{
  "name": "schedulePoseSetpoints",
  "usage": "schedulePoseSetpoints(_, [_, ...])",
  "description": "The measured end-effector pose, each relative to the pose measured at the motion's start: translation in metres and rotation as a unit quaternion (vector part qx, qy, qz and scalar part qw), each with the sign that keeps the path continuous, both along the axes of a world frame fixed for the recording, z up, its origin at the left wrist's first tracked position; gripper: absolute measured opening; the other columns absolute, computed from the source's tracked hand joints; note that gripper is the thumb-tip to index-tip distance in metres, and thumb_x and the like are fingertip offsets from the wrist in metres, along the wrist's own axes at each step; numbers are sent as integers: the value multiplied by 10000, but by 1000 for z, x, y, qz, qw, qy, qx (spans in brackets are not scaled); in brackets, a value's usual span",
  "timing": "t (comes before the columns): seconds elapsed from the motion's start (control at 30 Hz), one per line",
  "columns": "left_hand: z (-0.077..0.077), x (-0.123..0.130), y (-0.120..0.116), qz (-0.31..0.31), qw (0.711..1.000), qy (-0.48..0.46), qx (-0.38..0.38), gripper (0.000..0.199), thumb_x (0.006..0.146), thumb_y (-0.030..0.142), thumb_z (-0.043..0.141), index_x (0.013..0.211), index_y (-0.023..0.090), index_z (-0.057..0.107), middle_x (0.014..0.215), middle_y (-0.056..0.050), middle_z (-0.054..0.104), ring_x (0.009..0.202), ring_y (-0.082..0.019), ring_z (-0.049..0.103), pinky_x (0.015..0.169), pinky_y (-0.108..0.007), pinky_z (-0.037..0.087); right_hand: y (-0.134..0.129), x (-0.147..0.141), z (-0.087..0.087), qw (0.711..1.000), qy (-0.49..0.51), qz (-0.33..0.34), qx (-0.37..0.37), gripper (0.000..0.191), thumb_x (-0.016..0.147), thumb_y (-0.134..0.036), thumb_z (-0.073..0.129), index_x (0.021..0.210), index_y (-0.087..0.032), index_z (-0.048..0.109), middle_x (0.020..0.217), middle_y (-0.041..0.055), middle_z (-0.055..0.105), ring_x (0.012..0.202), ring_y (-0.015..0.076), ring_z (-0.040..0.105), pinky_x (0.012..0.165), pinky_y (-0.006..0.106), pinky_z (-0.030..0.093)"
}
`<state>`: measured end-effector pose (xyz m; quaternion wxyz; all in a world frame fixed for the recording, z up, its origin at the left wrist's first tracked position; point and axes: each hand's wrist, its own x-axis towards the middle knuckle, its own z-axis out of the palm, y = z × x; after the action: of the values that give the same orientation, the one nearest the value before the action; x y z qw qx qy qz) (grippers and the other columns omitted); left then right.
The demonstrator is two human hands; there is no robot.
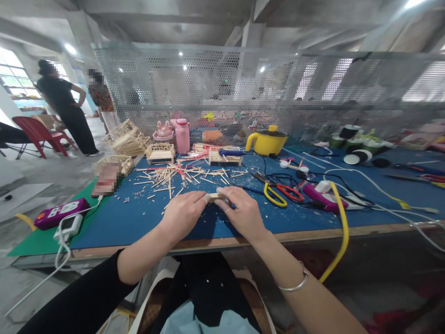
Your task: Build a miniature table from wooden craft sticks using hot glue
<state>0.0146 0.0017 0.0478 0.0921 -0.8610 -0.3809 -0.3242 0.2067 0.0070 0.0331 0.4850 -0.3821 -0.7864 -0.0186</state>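
Between my two hands, just above the blue tabletop near its front edge, is a small piece of pale wooden sticks [214,196]. My left hand [185,212] grips its left end with the fingertips. My right hand [242,211] pinches its right end between thumb and fingers, which hide part of it. Beyond my hands lies a scattered heap of loose wooden sticks [170,178], some with red on them. A small wooden-stick frame [225,159] stands behind the heap, with a blue glue gun [231,152] resting across it.
Scissors with yellow handles [275,195] and red-handled pliers [291,192] lie right of my hands. A purple power strip [325,197], cables and a yellow pot [267,140] are further right. Wooden stick chairs [160,153] and a pink bottle [181,137] stand at the back; a phone [107,179] leans left.
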Motion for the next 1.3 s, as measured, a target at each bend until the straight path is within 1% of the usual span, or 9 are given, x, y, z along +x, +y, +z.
schedulePoseSetpoints(0.27, [-6,-1,0,36,997,30,59,294,876,103,449,1033,180,685,1054,-108,713,963,-217,667,807,-316,532,2,8,-12,960,202,104,-162,391,753,-220,667,1114,-236,517,1149,69,591,1064,201,602,934,361,516])
schedulePoseSetpoints(0.5, [-12,6,-7,65,985,39,153,241,897,128,460,988,174,678,1002,-70,722,865,-184,671,717,-266,512,-5,7,-4,991,93,53,-76,372,762,-208,655,1121,-225,559,1129,82,603,1010,210,597,894,365,511])
schedulePoseSetpoints(0.67, [-12,6,-5,76,982,23,172,197,894,142,482,900,182,674,950,-45,722,793,-168,659,643,-265,503,0,1,3,998,-17,41,47,163,854,-197,577,967,-236,688,992,65,687,952,204,609,855,390,515])
schedulePoseSetpoints(0.8, [-11,11,-15,56,989,-39,131,203,871,111,497,933,184,677,1002,-74,706,933,-204,635,806,-328,510,9,1,4,990,-72,62,106,184,865,-148,551,952,-207,702,908,75,707,888,199,604,805,380,528])
schedulePoseSetpoints(0.9, [-20,26,-38,9,975,-224,3,203,841,141,552,971,219,687,1015,-80,684,999,-221,600,907,-401,470,12,1,2,987,-81,64,120,198,863,-125,536,951,-193,700,909,85,704,897,200,600,815,384,525])
schedulePoseSetpoints(0.97, [-31,39,-51,-23,892,-411,-189,150,813,247,621,941,202,685,897,-66,680,846,-184,629,785,-336,512,11,1,2,987,-78,64,121,204,862,-115,535,946,-199,700,911,80,706,902,196,603,818,378,524])
schedulePoseSetpoints(1.03, [-39,49,-55,-24,710,-607,-357,274,769,353,673,972,171,649,745,-26,661,670,-138,619,675,-291,519,10,0,3,987,-76,63,124,202,860,-110,541,939,-204,702,902,73,709,895,190,606,814,367,526])
schedulePoseSetpoints(1.1, [-40,55,-48,-37,575,-714,-398,374,703,365,739,1000,173,619,799,-16,674,717,-112,628,720,-252,508,8,0,5,986,-80,61,130,190,857,-110,551,937,-197,700,894,72,712,884,188,607,811,361,529])
schedulePoseSetpoints(1.3, [-19,62,-15,-89,427,-825,-360,165,772,231,698,885,164,598,870,-20,669,812,-82,644,733,-172,476,15,-4,1,979,-87,37,180,173,860,-120,553,950,-176,690,936,93,710,921,198,608,858,388,521])
